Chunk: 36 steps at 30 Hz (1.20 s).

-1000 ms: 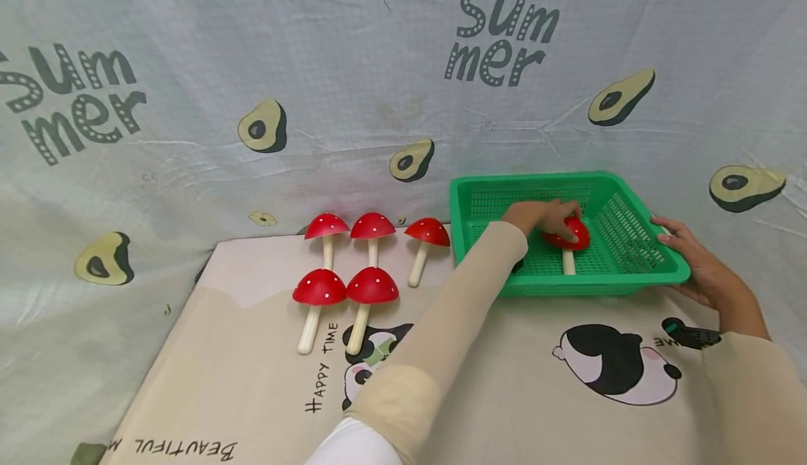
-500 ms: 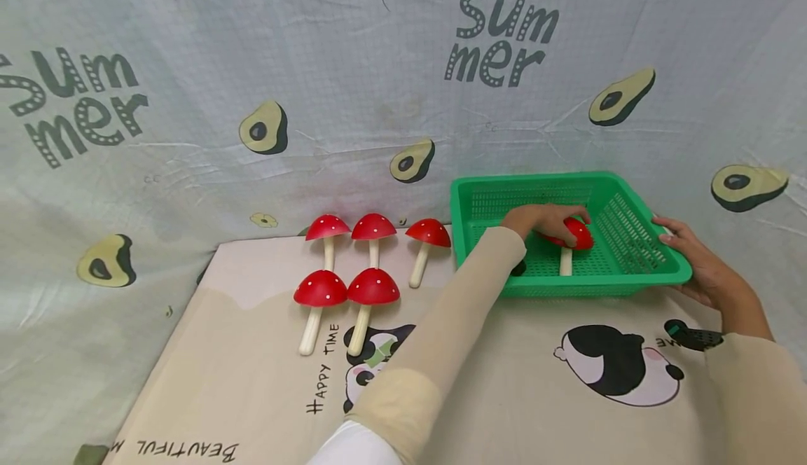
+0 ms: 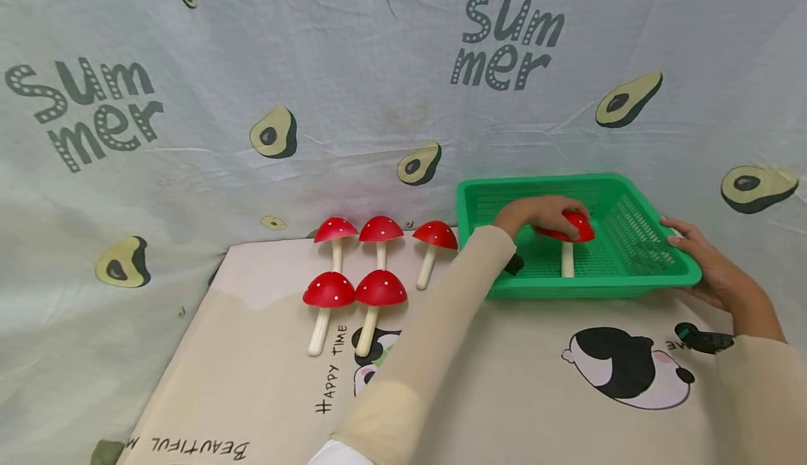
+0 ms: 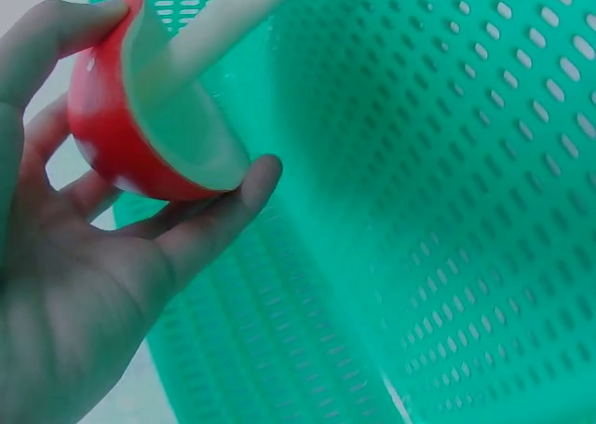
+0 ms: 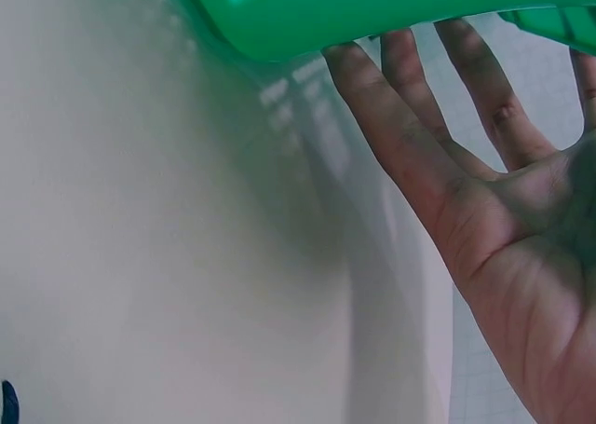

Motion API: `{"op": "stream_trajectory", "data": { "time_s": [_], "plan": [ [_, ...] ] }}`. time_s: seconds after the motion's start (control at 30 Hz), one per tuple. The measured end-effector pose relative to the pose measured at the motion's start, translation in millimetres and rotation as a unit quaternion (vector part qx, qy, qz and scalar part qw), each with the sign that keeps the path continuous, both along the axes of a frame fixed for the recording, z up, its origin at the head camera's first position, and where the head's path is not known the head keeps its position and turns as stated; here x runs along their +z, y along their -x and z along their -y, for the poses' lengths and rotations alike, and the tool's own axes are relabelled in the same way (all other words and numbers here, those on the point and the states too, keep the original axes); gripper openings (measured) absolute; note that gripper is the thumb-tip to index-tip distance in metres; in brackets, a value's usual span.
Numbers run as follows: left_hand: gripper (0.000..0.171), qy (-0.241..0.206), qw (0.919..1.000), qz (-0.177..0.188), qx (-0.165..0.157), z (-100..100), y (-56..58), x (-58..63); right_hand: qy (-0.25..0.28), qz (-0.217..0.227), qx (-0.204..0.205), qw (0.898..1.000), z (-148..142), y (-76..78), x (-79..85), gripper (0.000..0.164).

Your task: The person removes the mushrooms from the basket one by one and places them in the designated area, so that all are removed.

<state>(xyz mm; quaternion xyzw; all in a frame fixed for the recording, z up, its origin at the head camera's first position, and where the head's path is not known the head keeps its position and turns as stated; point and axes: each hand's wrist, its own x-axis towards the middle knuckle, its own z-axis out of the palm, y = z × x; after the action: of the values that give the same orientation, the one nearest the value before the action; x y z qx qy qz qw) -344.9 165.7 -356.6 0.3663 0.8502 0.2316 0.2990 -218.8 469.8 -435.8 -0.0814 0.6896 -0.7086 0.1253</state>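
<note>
My left hand [image 3: 550, 214] reaches into a green plastic basket [image 3: 548, 282] and holds a toy mushroom by its red cap [image 3: 581, 225]. Its pale stem [image 3: 568, 260] points toward me. In the left wrist view, the thumb and fingers grip the cap [image 4: 104, 116] by its edge, and the hollow white underside shows. At the basket's right end, my right hand [image 3: 712, 265] touches the rim. Seen from the right wrist, this hand's [image 5: 503, 200] fingers are spread and nearly straight, with their tips against the green basket edge [image 5: 372, 14].
Several more red-capped mushrooms lie left of the basket, among them a front one [image 3: 381, 288] and a back one [image 3: 435, 235] nearest the basket. A printed cloth [image 3: 504, 381] covers the table. Behind it hangs a patterned curtain [image 3: 353, 87], close to the basket's back rim.
My left hand shifts the mushroom slightly inside the basket, still gripping its cap. The right hand stays at the rim. The whole head view drifts a little to the right.
</note>
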Motion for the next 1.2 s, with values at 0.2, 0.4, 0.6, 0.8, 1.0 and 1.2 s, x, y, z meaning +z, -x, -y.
{"op": "stream_trajectory", "data": {
  "time_s": [0.2,0.4,0.6,0.8,1.0,1.2],
  "plan": [
    [0.048,-0.046,0.9981,0.032,-0.026,19,-2.5,14.0,-0.013,0.0,-0.002,1.0,-3,-0.2,1.2,0.04],
    [0.039,-0.05,0.9973,0.027,-0.046,28,-6.2,22.4,-0.011,0.007,-0.009,1.0,-7,-2.4,-0.5,0.04],
    [0.037,-0.046,0.9979,0.01,-0.045,39,-12.3,29.7,0.012,0.003,0.0,1.0,-5,-2.8,-1.7,0.04],
    [0.041,-0.066,0.997,-0.002,-0.041,60,-17.0,36.6,0.014,-0.009,0.006,1.0,0,1.5,-0.2,0.039],
    [0.042,-0.1,0.9941,-0.005,-0.041,76,-24.0,44.4,0.026,-0.008,0.004,1.0,-1,2.3,-1.5,0.039],
    [0.044,-0.144,0.9884,-0.024,-0.041,88,-30.7,51.9,0.009,-0.031,-0.006,0.999,-2,0.5,-5.2,0.04]
  ]
}}
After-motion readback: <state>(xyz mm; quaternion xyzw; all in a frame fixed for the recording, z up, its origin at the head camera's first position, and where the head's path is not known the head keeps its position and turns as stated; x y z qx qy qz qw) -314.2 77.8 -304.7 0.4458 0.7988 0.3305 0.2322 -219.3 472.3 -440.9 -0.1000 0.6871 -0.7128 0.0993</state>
